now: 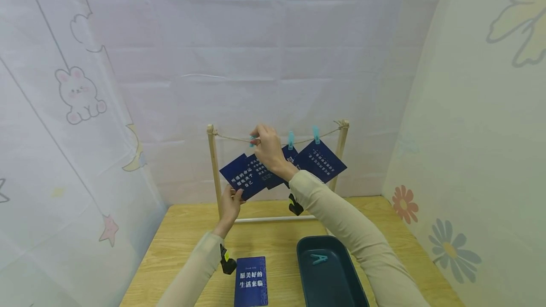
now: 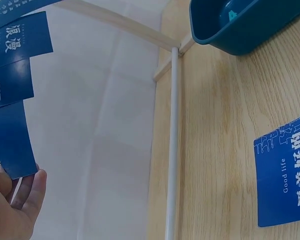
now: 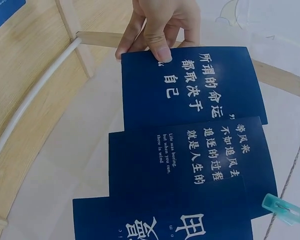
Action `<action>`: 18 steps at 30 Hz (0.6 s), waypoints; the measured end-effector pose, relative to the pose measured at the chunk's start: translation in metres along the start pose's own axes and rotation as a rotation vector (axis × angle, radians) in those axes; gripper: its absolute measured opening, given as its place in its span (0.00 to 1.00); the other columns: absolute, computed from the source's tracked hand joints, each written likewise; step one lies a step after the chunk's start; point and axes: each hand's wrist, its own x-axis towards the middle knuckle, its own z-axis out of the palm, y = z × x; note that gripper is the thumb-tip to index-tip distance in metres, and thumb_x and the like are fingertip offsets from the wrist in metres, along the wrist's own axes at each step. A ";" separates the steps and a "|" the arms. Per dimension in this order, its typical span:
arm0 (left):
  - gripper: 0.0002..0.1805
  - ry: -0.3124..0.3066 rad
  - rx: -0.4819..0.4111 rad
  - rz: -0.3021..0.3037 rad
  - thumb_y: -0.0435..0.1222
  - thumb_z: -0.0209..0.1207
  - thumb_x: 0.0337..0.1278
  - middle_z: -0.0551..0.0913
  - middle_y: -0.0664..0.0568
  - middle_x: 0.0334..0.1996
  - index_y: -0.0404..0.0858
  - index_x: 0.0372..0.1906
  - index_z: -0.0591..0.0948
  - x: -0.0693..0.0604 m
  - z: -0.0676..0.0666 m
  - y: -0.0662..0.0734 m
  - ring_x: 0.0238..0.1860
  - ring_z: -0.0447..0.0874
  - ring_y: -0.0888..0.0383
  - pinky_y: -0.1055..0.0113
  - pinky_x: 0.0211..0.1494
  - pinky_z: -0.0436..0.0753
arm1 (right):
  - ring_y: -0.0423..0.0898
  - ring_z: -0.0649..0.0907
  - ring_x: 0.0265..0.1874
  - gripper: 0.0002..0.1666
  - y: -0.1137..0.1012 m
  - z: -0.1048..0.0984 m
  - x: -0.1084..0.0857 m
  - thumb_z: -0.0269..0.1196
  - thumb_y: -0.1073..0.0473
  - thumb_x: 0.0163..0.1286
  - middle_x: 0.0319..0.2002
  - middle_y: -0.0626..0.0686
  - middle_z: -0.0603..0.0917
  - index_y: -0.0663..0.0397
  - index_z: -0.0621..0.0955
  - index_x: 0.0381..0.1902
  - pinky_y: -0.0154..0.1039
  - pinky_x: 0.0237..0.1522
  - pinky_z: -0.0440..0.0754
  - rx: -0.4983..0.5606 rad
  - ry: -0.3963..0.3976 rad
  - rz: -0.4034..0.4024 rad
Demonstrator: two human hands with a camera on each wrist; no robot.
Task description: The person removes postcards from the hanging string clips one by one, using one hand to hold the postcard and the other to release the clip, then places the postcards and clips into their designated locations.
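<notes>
My left hand [image 1: 232, 205] pinches the lower edge of a dark blue card with white lettering [image 1: 243, 176]; the left wrist view shows its fingers [image 2: 34, 192] at the card's corner. Up at the string, my right hand [image 1: 269, 148] pinches a light blue clothespin [image 1: 252, 142]. It is out of sight in the right wrist view. More blue cards hang beside the held one, overlapping: a middle card [image 3: 185, 165] and a tilted card [image 1: 320, 162] on the right. Clothespins [image 1: 291, 140] grip the string above them. My right hand and forearm hide part of the row.
A wooden frame [image 1: 213, 169] holds the string, with a white bar [image 1: 275, 219] low across it. On the wooden table lie a blue card [image 1: 250, 281] and a dark teal tray [image 1: 332, 281] with a clothespin [image 1: 318, 259] inside.
</notes>
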 end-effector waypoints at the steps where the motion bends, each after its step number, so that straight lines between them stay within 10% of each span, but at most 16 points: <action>1: 0.05 0.004 -0.001 -0.005 0.24 0.55 0.68 0.80 0.31 0.35 0.25 0.44 0.73 0.000 0.000 -0.001 0.31 0.85 0.38 0.58 0.34 0.89 | 0.55 0.80 0.40 0.12 0.000 0.000 0.000 0.57 0.82 0.60 0.37 0.58 0.82 0.63 0.76 0.35 0.50 0.48 0.78 0.004 0.007 -0.007; 18: 0.05 0.011 -0.048 0.007 0.22 0.55 0.67 0.80 0.28 0.34 0.22 0.43 0.72 -0.006 -0.006 -0.016 0.29 0.84 0.34 0.60 0.32 0.89 | 0.55 0.81 0.40 0.16 0.004 0.004 -0.020 0.57 0.85 0.56 0.39 0.59 0.81 0.65 0.76 0.38 0.50 0.51 0.79 -0.025 -0.033 -0.098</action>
